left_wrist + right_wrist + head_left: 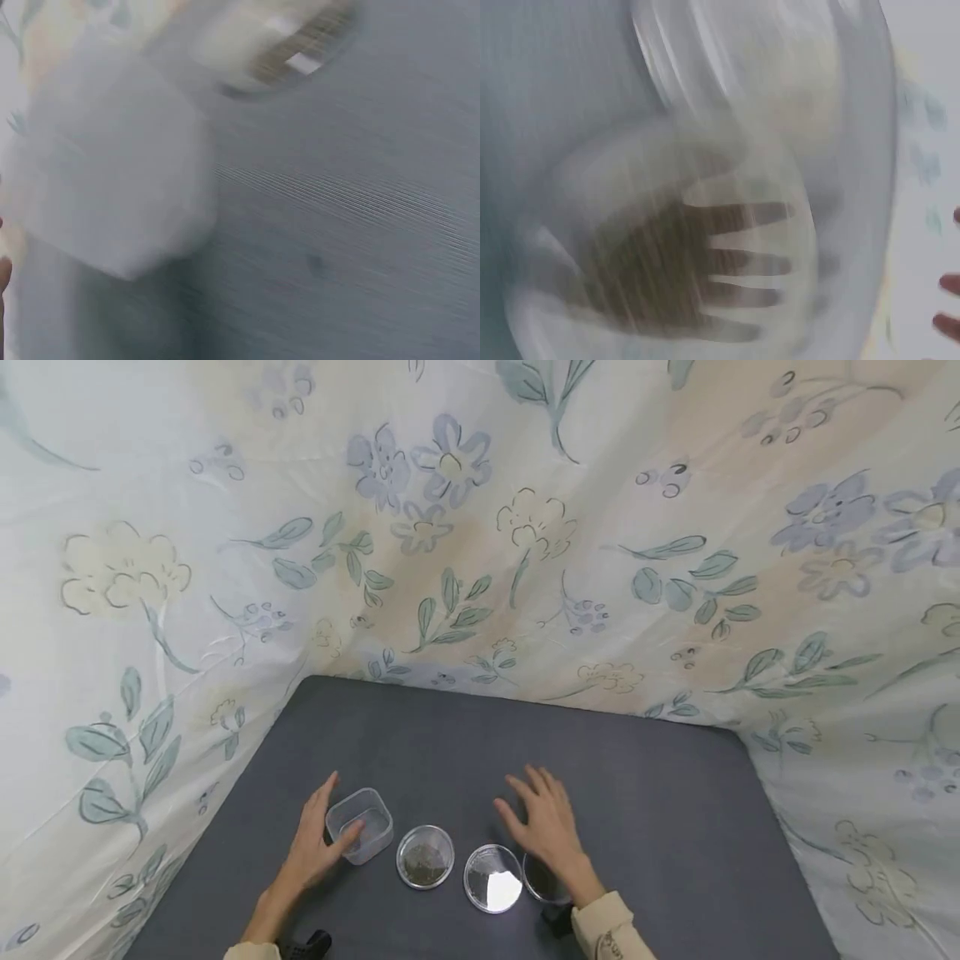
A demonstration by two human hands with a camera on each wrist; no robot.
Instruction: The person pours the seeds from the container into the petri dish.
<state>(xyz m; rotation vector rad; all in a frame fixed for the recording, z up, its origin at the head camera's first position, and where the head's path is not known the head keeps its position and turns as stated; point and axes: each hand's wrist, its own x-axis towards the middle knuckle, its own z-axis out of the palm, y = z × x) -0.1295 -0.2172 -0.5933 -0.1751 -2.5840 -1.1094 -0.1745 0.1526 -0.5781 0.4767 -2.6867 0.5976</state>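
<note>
A clear rectangular plastic container [377,842] stands on the dark table at the left, blurred in the left wrist view. My left hand [309,845] is beside it with fingers spread, its thumb extending across the container in the head view; contact cannot be made out. To the right are round clear dishes: one with dark greenish-brown bits [424,865], one with a bright reflection [495,881], and a third [538,878] partly hidden under my right wrist. My right hand [549,825] hovers above and past these dishes, fingers extended, holding nothing. Its reflection shows on a dish [780,225].
The dark grey tabletop [660,802] extends behind and to the right of the dishes. Flower-patterned fabric [465,585] surrounds the table at the back and both sides.
</note>
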